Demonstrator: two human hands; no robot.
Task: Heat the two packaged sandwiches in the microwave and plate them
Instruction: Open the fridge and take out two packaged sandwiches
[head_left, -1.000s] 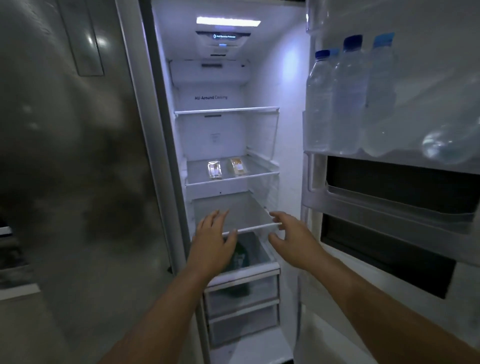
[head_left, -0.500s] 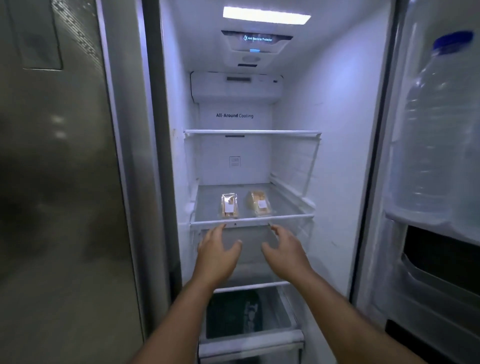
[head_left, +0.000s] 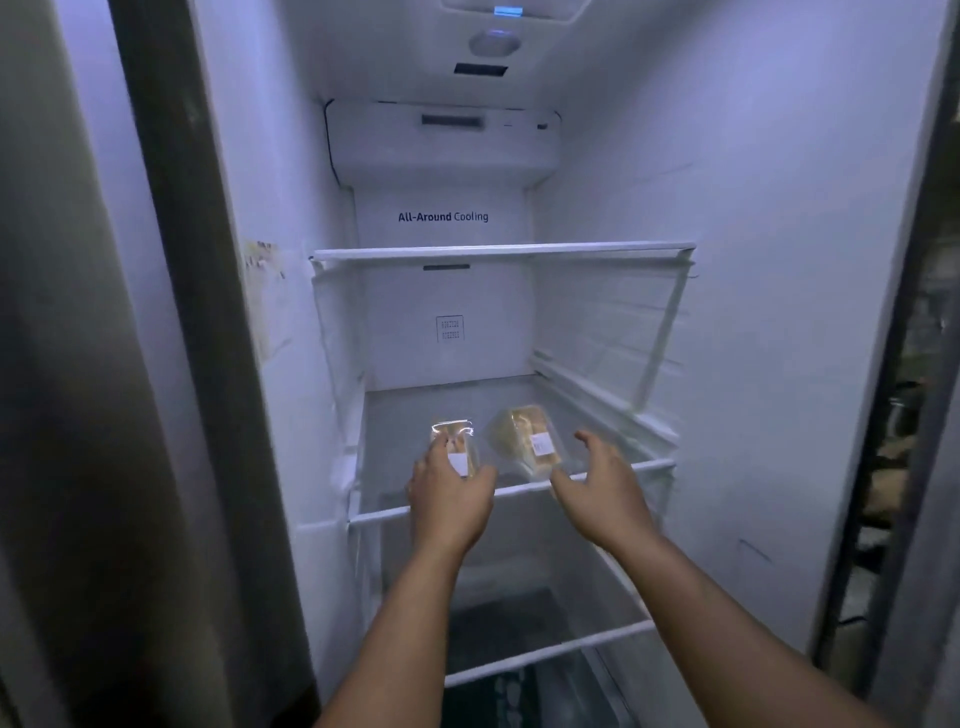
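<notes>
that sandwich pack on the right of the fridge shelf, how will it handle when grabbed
The right sandwich pack is wrapped in clear glossy film, so it may be a bit slippery and crinkle under the right hand. It looks small and probably light. Soft bread shows inside, so a hard squeeze would likely squash it.

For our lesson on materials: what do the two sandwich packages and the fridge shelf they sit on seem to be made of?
Left sandwich package and right sandwich package: probably thin clear plastic, glossy; the filling shows through, glare glints on top, and each carries a white paper-like label. Shelf: likely clear glass or hard plastic with a white plastic front rim; the lower shelf shows through it.
</notes>
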